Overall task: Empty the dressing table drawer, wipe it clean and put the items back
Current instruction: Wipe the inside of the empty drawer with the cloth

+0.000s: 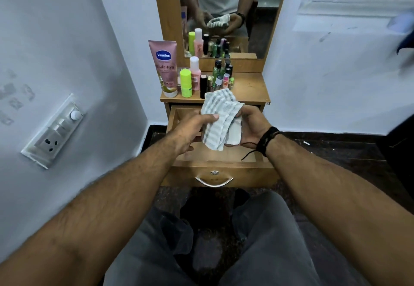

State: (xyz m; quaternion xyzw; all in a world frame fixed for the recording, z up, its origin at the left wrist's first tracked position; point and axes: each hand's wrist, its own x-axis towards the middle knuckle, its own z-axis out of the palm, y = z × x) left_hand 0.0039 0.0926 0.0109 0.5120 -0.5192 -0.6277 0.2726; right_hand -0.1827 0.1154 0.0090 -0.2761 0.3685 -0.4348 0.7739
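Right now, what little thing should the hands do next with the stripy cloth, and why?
Probably lower the striped cloth into the open drawer and start wiping its wooden floor. Both the left hand and right hand grip the cloth just above the drawer, the part of the drawer in view looks emptied, and the bottles stand on the tabletop.

Table (251,92): wooden dressing table w/ mirror, stood vs white wall on dark floor (331,151).
Top, left: pink tube (163,68) upright, green bottle (185,83) & pink bottle (194,72) beside it.
Top, mid: black stick (203,86), cluster of small bottles (223,77), all upright.
Drawer (220,174): pulled open.
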